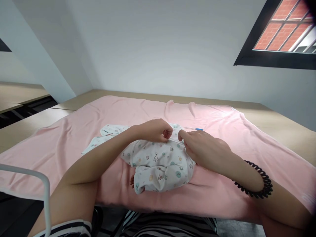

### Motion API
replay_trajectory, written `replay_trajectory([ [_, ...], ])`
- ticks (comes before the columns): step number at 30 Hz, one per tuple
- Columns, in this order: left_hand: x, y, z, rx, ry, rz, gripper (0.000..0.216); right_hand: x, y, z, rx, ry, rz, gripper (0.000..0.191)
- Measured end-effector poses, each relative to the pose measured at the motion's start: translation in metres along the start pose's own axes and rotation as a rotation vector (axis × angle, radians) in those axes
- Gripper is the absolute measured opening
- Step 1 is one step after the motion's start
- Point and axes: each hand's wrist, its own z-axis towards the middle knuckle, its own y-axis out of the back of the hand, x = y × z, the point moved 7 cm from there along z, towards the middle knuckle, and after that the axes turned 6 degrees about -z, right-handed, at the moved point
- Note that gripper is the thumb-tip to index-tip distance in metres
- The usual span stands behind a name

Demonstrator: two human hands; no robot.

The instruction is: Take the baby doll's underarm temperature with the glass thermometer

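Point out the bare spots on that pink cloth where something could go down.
The pink cloth lies bare to the right of the right hand, out to its right edge, along the far edge near the wall, and at the near left, left of the left forearm. The middle is crowded: both hands pinch the printed baby garment there, the left hand beside the right.

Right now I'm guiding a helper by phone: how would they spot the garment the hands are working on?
Find the pink sheet spread over the wooden table. Near its middle lies a small white baby garment, with the left hand and right hand pinching its upper edge. It is the only printed cloth there, dotted with small teal, orange and cartoon motifs.
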Motion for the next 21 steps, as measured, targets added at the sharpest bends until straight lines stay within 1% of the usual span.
replay_trajectory([
  [2, -0.007, -0.002, -0.001, -0.040, -0.015, 0.120, 0.012, 0.003, -0.001, 0.000, 0.003, 0.011, 0.009, 0.021],
  [6, -0.019, -0.009, -0.002, -0.107, -0.102, 0.369, 0.026, 0.007, -0.002, -0.001, 0.058, -0.014, -0.020, 0.024],
  [9, -0.025, -0.016, -0.002, -0.113, -0.161, 0.541, 0.031, 0.009, -0.001, -0.001, 0.072, -0.013, -0.038, 0.024],
  [11, -0.028, -0.020, -0.002, -0.101, -0.189, 0.622, 0.030, 0.009, -0.001, -0.001, 0.074, -0.011, -0.045, 0.024],
  [14, -0.031, -0.021, -0.001, -0.110, -0.189, 0.696, 0.026, 0.008, -0.002, 0.000, 0.090, -0.020, -0.057, 0.025],
  [17, -0.034, -0.022, -0.001, -0.121, -0.192, 0.741, 0.027, 0.008, -0.002, 0.000, 0.100, -0.019, -0.061, 0.024],
  [21, -0.031, -0.024, 0.000, -0.070, -0.191, 0.724, 0.028, 0.008, -0.001, 0.002, 0.121, -0.018, -0.084, 0.024],
])
